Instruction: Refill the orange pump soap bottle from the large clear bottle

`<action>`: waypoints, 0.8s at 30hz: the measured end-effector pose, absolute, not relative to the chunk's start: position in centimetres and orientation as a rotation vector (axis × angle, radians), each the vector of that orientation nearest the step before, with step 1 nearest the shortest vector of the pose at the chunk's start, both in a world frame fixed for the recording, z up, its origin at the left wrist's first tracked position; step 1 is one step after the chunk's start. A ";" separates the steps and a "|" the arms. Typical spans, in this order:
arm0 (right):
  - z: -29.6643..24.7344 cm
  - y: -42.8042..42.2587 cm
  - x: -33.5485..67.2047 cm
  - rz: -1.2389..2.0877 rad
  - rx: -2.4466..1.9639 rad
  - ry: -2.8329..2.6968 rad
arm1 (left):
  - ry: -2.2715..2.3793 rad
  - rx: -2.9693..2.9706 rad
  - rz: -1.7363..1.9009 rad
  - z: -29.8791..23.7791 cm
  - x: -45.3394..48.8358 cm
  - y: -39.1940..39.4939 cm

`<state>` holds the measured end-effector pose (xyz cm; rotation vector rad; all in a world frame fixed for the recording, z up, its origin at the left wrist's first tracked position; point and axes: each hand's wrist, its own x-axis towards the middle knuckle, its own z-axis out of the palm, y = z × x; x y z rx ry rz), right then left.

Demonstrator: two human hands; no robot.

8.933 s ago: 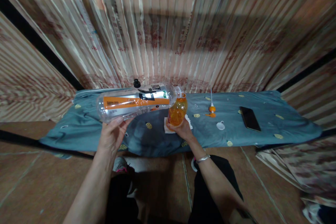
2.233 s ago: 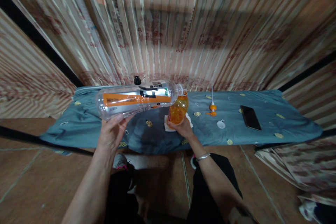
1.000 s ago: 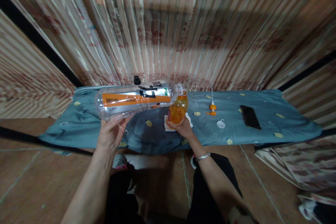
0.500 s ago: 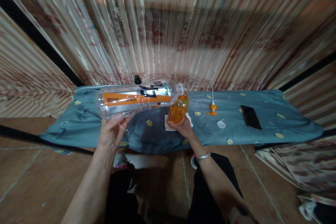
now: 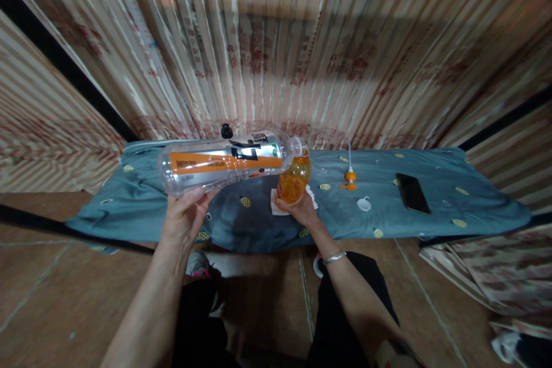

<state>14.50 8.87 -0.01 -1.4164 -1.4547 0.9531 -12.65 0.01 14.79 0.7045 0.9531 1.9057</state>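
My left hand (image 5: 187,213) is closed around the lower part of a large clear plastic bottle (image 5: 224,162) with an orange and silver label. That bottle lies nearly level in the air, its neck pointing right. Its mouth meets the top of an orange see-through bottle (image 5: 294,181), which my right hand (image 5: 299,210) grips low on the side. Whether liquid is flowing between them I cannot make out. Under the orange bottle lies a white tissue (image 5: 276,207). An orange pump head (image 5: 350,177) with a clear tube rests to the right, beside a small white cap (image 5: 364,203).
A grey-green cloth with pineapple prints (image 5: 142,207) covers the narrow bench. On it a black phone (image 5: 413,193) lies at the right. A small black object (image 5: 226,130) stands at the back edge. Striped curtains (image 5: 276,40) hang behind, with dark poles at both sides.
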 end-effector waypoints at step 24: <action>0.1 8.8 14.3 0.941 -1.410 -1.436 | 0.966 0.691 1.907 14.8 -12.6 0.1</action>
